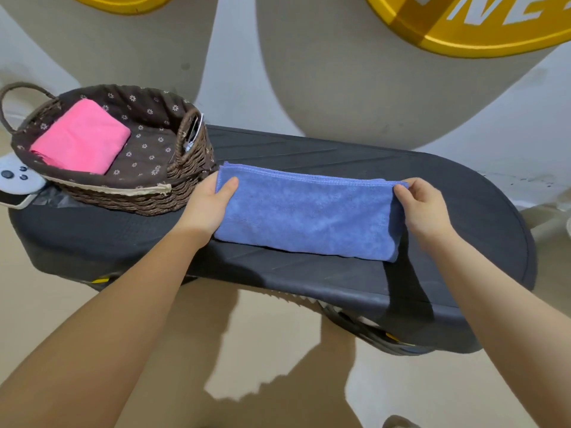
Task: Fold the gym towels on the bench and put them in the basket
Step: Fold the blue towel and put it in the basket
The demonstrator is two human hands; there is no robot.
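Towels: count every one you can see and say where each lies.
2. The pink towel lies folded inside the basket. The blue towel lies on the bench, held at its ends by both hands. More could be hidden beneath the pink one.

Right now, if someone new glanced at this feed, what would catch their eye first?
Probably the blue towel, folded into a long strip across the middle of the dark bench, with the left hand and right hand each gripping one short end. Next, the pink towel, already folded, lying inside the wicker basket at the bench's left end. Big yellow discs hang on the wall behind.
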